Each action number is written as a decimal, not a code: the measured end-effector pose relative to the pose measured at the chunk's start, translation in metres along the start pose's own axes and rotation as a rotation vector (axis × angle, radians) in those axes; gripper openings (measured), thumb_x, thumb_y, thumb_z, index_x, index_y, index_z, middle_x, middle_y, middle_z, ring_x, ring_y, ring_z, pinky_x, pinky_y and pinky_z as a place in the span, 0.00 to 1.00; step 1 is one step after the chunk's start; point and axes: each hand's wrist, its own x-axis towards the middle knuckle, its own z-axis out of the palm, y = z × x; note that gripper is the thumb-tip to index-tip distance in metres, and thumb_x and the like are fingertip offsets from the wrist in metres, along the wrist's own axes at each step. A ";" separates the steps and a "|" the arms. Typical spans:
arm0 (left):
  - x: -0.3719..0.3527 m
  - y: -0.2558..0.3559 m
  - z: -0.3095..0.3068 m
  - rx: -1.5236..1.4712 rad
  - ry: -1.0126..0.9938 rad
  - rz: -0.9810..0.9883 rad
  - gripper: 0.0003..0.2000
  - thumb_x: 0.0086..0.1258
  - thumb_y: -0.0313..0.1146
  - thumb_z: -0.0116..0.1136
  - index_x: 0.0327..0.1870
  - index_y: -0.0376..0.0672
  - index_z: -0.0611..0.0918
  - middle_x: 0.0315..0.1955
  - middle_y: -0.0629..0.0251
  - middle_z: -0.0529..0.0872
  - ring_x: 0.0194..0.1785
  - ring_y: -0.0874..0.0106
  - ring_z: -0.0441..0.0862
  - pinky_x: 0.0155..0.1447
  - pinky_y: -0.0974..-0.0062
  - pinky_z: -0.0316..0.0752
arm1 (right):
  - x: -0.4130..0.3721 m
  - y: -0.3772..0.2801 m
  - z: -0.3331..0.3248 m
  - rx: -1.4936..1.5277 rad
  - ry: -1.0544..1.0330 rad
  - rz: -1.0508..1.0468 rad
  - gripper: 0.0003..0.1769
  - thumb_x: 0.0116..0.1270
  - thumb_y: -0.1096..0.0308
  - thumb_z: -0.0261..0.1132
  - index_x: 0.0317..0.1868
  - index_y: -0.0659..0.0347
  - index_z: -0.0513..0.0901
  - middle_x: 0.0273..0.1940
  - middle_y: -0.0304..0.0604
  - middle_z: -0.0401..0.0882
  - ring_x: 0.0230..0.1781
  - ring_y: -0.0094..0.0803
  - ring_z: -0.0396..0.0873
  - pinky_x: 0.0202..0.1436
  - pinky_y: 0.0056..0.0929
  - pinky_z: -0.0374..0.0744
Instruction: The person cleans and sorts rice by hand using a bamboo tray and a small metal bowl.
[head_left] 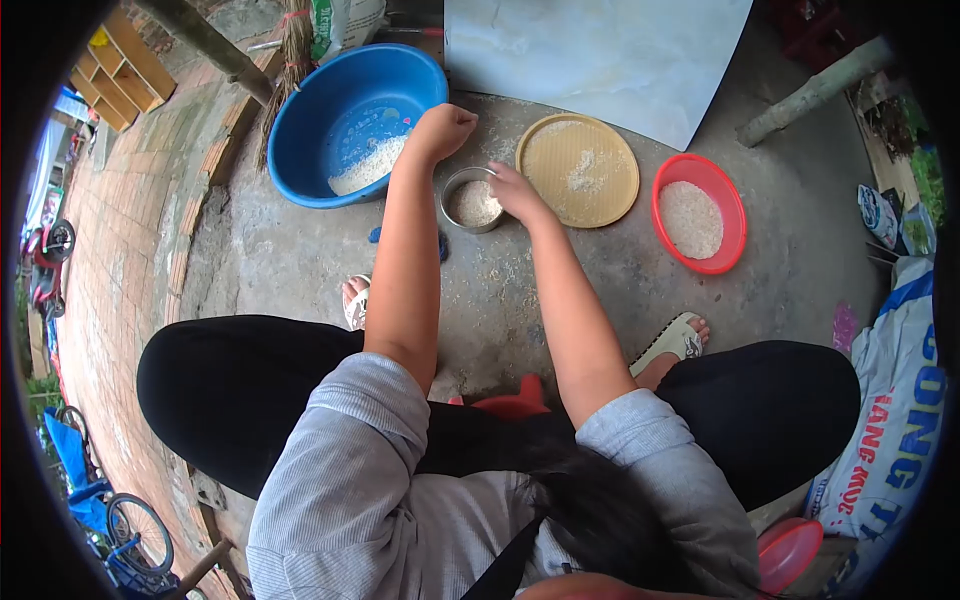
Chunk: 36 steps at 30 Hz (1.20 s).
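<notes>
My left hand [445, 133] is closed in a fist beside the right rim of a large blue basin [290, 150]. What it holds, if anything, is hidden. White rice grains [372, 166] lie in the lower part of that basin. My right hand [514, 193] is at the right side of a small round metal container [447, 207], its slightly blurred fingers closed on the rim. Pale grain [474, 203] fills the container's bottom. Just right of this hand lies a round tan woven-looking tray [618, 190] with a scatter of white grains in its middle.
A red oval basin [738, 235] of rice stands to the right. Loose grains dot the concrete floor [480, 300]. A pale board [590, 60] lies behind the tray. Wooden poles [815, 92] rise at both sides, and a large printed sack [880, 410] stands at the right.
</notes>
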 end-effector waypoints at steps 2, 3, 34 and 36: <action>0.001 -0.006 0.011 0.027 0.019 -0.044 0.14 0.62 0.35 0.56 0.46 0.40 0.82 0.40 0.50 0.84 0.45 0.59 0.83 0.51 0.70 0.74 | -0.014 0.000 -0.029 0.204 0.197 0.124 0.18 0.66 0.63 0.54 0.50 0.66 0.78 0.47 0.56 0.79 0.48 0.49 0.78 0.50 0.39 0.75; 0.003 -0.007 0.020 0.020 0.010 -0.045 0.14 0.62 0.35 0.56 0.46 0.40 0.82 0.40 0.50 0.84 0.45 0.59 0.83 0.51 0.70 0.74 | -0.018 0.012 -0.043 -0.048 0.348 0.085 0.16 0.66 0.65 0.54 0.48 0.64 0.79 0.46 0.55 0.80 0.46 0.47 0.79 0.49 0.37 0.75; 0.066 0.013 0.296 0.042 -0.044 0.347 0.31 0.58 0.35 0.63 0.66 0.51 0.68 0.68 0.57 0.62 0.70 0.54 0.58 0.70 0.59 0.56 | -0.084 0.084 -0.079 -0.574 0.751 0.004 0.13 0.53 0.73 0.55 0.41 0.60 0.77 0.40 0.48 0.74 0.48 0.47 0.71 0.56 0.42 0.68; 0.071 0.018 0.287 0.056 -0.128 0.379 0.30 0.57 0.36 0.64 0.64 0.52 0.70 0.67 0.57 0.62 0.70 0.55 0.59 0.70 0.60 0.57 | -0.087 0.086 -0.077 -0.579 0.747 0.018 0.13 0.53 0.73 0.55 0.41 0.60 0.77 0.40 0.48 0.74 0.48 0.46 0.71 0.56 0.41 0.68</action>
